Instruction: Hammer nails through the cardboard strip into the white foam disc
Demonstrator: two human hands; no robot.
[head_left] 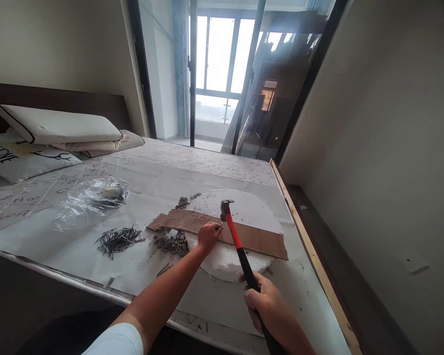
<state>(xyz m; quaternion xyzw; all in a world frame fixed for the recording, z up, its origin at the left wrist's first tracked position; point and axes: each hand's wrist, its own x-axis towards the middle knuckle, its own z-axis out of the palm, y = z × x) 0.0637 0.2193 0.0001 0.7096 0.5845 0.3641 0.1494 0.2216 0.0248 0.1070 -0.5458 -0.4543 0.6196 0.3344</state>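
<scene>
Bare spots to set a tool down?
Free: the white sheet between the clear plastic bag and the far grey gravel pile; also right of the round white foam slab, up to the long wooden plank, specks aside. Crowded: the brown hole-dotted strip, gravel flanking its left end, red-and-black hammer above.

Right grip (pixel 265 298) holds a hammer (pixel 234 230) near the left grip (pixel 208 236) over a brown strip (pixel 264 240)

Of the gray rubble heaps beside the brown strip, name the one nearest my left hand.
The larger heap, on the near side of the brown strip, by your left hand; the smaller heap lies beyond the strip's far edge.
</scene>
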